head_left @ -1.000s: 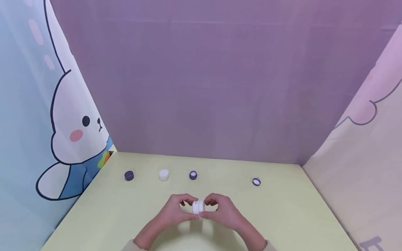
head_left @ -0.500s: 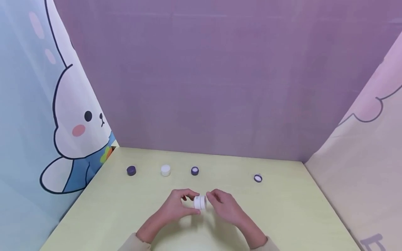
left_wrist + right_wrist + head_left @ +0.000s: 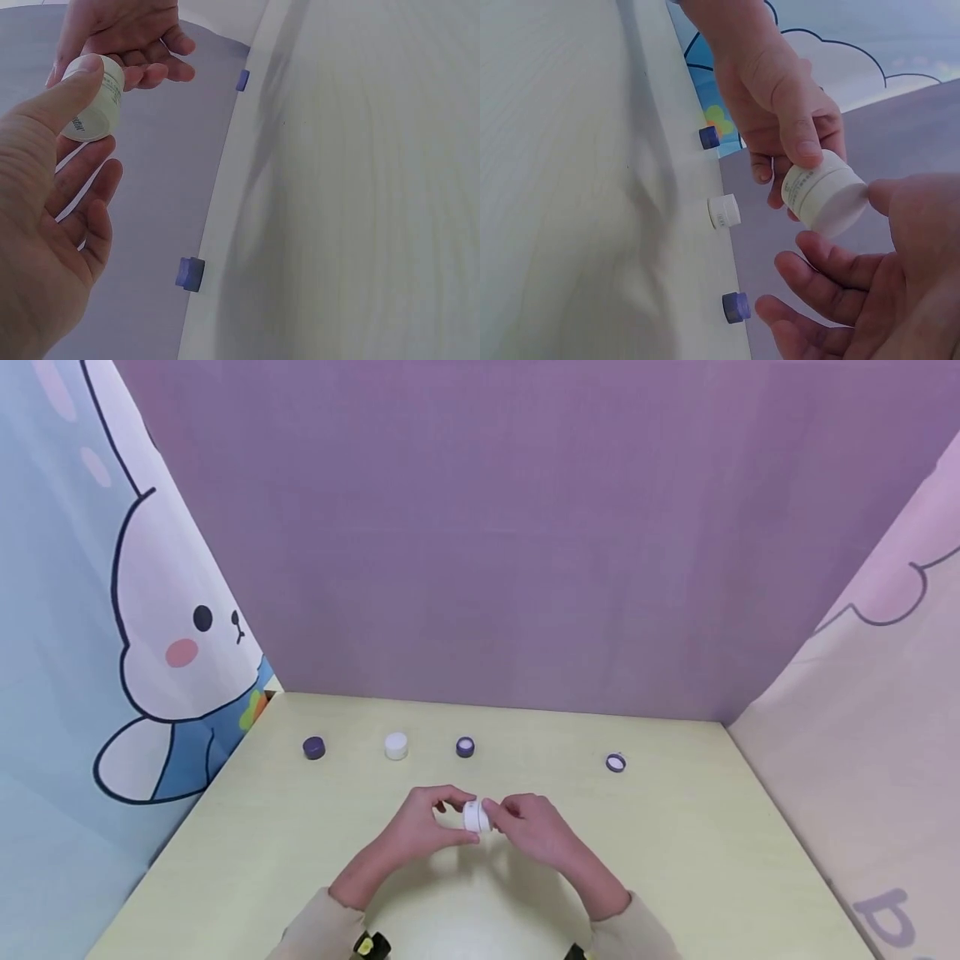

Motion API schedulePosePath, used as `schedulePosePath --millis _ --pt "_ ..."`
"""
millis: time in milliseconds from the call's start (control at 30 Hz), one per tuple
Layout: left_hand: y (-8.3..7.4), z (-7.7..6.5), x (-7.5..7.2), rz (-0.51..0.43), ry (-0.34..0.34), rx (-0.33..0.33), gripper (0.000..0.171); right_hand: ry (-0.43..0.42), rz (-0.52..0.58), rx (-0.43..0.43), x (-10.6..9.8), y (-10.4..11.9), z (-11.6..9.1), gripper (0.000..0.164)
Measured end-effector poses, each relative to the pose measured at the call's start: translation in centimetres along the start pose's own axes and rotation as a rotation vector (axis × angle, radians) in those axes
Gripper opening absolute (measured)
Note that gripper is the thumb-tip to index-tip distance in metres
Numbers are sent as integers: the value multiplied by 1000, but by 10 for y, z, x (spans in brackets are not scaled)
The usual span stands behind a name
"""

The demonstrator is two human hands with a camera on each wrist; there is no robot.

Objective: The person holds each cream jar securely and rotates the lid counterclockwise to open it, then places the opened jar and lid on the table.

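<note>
Above the table, my left hand (image 3: 420,827) pinches a small white jar (image 3: 472,817) between thumb and fingers, tilted on its side. Small print runs along the jar's body in the left wrist view, and a seam marks off its white lid (image 3: 836,204) at the right end. My right hand (image 3: 536,831) is at that end, its thumb tip right at the lid's edge. In the right wrist view, the other fingers (image 3: 832,289) of this hand are loosely bent below the lid, apart from it.
Along the back of the pale yellow table (image 3: 712,860) stand a dark purple jar (image 3: 313,747), another white jar (image 3: 396,746) and a small purple container (image 3: 465,747) with a pale top. Farther right lies a purple ring-shaped cap (image 3: 616,763) with a white inside. A purple partition (image 3: 487,568) rises behind.
A second ago my right fingers gripped the lid. Half a second ago they were off it, and now the thumb is back at it. My left hand keeps hold of the jar.
</note>
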State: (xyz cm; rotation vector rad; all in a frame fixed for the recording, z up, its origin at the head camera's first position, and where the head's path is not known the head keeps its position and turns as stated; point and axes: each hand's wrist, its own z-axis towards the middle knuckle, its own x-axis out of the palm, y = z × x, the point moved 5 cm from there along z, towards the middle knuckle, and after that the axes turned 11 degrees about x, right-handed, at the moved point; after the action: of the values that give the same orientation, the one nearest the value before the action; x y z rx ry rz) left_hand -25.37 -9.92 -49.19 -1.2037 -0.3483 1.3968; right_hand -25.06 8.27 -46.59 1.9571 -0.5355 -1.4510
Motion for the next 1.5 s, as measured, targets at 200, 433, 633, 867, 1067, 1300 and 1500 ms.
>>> schedulePosePath --millis 200,433,633,867,1067,1300,1500 --pt "0 2 -1 8 -7 5 40 17 38 -39 -4 0 2 46" --pt "3 -2 0 21 -3 2 43 50 167 -85 -1 0 0 31" --pt "4 -4 0 11 -11 11 43 40 184 -91 0 0 -2 32" --pt "1 -3 0 9 -18 9 44 10 95 -4 -2 -3 -2 53" --pt "-1 -7 1 4 -16 -5 42 40 47 38 5 -5 -3 60" --pt "5 -8 6 15 -4 9 40 57 56 12 2 -2 -4 46" --pt "5 -8 6 7 0 4 41 87 130 -63 0 -1 -3 29"
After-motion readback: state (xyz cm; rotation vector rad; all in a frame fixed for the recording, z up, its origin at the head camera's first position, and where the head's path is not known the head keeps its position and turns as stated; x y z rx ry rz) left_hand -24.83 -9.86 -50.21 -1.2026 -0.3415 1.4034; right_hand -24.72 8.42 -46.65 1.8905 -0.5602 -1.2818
